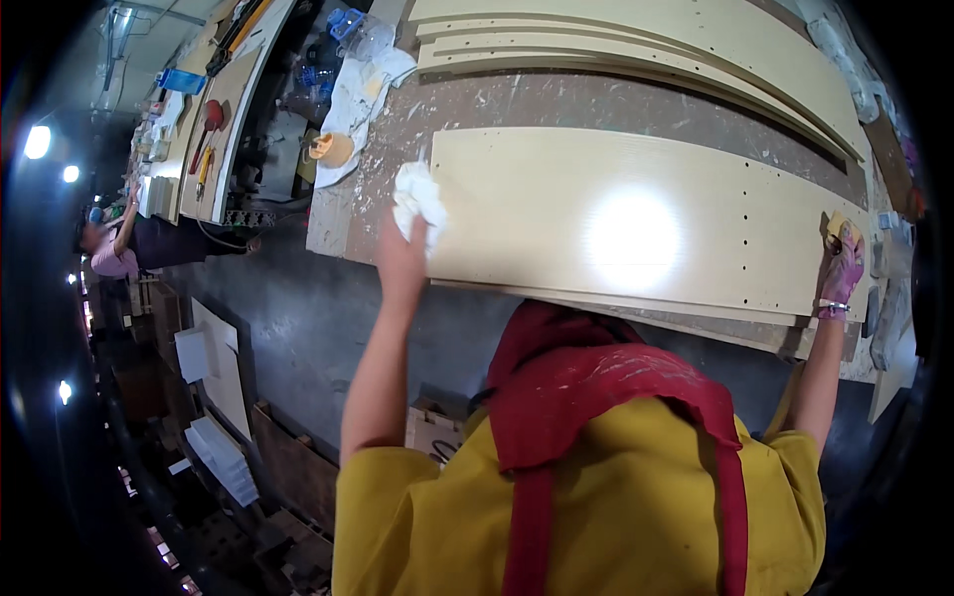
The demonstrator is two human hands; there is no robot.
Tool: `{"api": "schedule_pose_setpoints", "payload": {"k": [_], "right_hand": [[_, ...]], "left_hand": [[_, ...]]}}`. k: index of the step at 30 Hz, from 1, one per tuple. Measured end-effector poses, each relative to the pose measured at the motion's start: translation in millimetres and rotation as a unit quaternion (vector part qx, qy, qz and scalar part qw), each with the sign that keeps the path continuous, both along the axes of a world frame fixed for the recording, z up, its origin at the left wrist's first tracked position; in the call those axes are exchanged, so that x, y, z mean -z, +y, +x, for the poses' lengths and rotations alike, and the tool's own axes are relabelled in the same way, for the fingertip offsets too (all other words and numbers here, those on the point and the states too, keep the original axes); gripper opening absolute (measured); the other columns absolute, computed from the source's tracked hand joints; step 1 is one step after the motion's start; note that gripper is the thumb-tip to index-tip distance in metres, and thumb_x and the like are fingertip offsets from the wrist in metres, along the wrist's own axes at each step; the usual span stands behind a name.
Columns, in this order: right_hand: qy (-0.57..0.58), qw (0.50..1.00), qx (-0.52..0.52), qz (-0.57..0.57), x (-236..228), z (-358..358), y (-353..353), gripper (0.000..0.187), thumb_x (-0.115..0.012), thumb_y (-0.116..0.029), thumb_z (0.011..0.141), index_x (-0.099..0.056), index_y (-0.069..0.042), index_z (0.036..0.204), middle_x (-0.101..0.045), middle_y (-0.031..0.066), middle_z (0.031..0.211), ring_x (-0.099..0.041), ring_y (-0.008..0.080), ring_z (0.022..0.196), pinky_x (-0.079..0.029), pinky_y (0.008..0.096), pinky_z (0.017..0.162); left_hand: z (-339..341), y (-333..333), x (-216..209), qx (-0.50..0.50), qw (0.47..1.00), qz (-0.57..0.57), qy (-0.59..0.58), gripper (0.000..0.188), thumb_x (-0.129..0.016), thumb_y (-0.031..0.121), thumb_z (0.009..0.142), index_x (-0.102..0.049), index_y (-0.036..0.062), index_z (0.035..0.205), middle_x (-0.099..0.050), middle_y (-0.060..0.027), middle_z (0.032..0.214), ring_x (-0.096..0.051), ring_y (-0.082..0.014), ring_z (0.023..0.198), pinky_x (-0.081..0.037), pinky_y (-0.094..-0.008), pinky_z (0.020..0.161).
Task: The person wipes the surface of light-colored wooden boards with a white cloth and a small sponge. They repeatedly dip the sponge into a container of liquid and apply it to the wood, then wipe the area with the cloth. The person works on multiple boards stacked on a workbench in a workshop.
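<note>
Through the head camera I am observing a pale board (537, 204) lying flat, lengthwise from left to right, on a paint-spotted workbench (383, 134), directly in front of the wearer. A row of dark holes (745, 217) is running across the board toward its right end, and a bright reflection is showing right of its middle. At the left end, the left hand (402, 256) is holding a bunched white cloth (419, 195), which is overlapping the board's edge in my view; the fingers are closing around it, though the cloth is partly hiding them. At the right end, the right hand (843, 273), in what is appearing to be a pinkish glove, is gripping a yellow pad (838, 224) with bent fingers; I am unable to tell how firmly. On the far side, a stack of similar boards (596, 50) is lying apart from the front one. At the bench's far left corner, a white towel (355, 104) is lying beside plastic bottles (363, 35), with an orange cup (336, 149) resting on its near part. Farther left, I am noting a person in a pink top (114, 253) standing at another bench (229, 119), where a red-headed tool (213, 114) is lying.
</note>
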State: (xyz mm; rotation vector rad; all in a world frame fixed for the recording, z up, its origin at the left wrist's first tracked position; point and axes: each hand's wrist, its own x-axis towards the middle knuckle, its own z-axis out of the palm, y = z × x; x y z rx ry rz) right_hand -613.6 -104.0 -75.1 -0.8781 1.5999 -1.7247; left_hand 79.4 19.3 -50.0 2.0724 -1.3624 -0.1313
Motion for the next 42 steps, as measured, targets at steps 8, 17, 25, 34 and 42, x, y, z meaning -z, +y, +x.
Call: {"api": "schedule_pose_setpoints", "payload": {"k": [8, 17, 25, 34, 42], "right_hand": [[0.039, 0.999, -0.012, 0.013, 18.9, -39.5, -6.7, 0.039, -0.062, -0.024, 0.091, -0.054, -0.002, 0.122, -0.059, 0.0049, 0.101, -0.057, 0.011, 0.082, -0.051, 0.0236, 0.073], [-0.09, 0.991, -0.097, -0.013, -12.8, -3.6, 4.8, 0.024, -0.057, -0.019, 0.095, -0.054, -0.003, 0.113, -0.056, 0.0028, 0.095, -0.052, 0.0101, 0.079, -0.045, 0.0237, 0.067], [-0.155, 0.949, -0.273, -0.04, -23.6, 5.1, 5.6, 0.024, -0.057, -0.019, 0.093, -0.056, -0.002, 0.111, -0.058, 0.0024, 0.089, -0.053, 0.0084, 0.071, -0.043, 0.0217, 0.06], [-0.333, 0.912, -0.237, -0.023, -48.3, -28.9, 15.8, 0.022, -0.059, -0.014, 0.091, -0.056, -0.006, 0.112, -0.058, 0.008, 0.092, -0.054, 0.017, 0.073, -0.044, 0.0257, 0.061], [-0.298, 0.949, -0.09, -0.056, -85.5, -137.1, 97.6, 0.026, -0.055, -0.019, 0.093, -0.057, -0.011, 0.117, -0.062, 0.0041, 0.101, -0.057, 0.0168, 0.086, -0.047, 0.0316, 0.069]], "left_hand": [[-31.3, 38.2, 1.5, 0.052, 0.998, -0.043, -0.001, 0.037, -0.06, 0.021, 0.092, -0.05, -0.0034, 0.118, -0.058, -0.021, 0.112, -0.057, -0.0297, 0.102, -0.043, -0.038, 0.091], [-32.5, 60.1, -58.7, -0.037, 0.977, -0.119, 0.173, 0.036, -0.062, 0.018, 0.09, -0.051, -0.0042, 0.117, -0.059, -0.0164, 0.109, -0.057, -0.0234, 0.099, -0.044, -0.0353, 0.089], [-256.7, 36.3, 0.4, 0.254, 0.953, -0.119, -0.113, 0.047, -0.074, 0.016, 0.072, -0.059, 0.0071, 0.115, -0.057, -0.0188, 0.119, -0.053, -0.0396, 0.112, -0.04, -0.0486, 0.095], [-376.4, 13.2, -18.0, 0.402, 0.907, -0.085, -0.092, 0.059, -0.07, 0.006, 0.071, -0.054, 0.0097, 0.127, -0.054, -0.015, 0.125, -0.05, -0.0331, 0.119, -0.039, -0.0446, 0.103], [-214.3, 31.8, -4.1, 0.067, 0.996, -0.01, -0.061, 0.051, -0.057, 0.024, 0.093, -0.043, -0.0063, 0.132, -0.049, -0.0237, 0.13, -0.048, -0.0355, 0.12, -0.035, -0.0404, 0.104]]}}
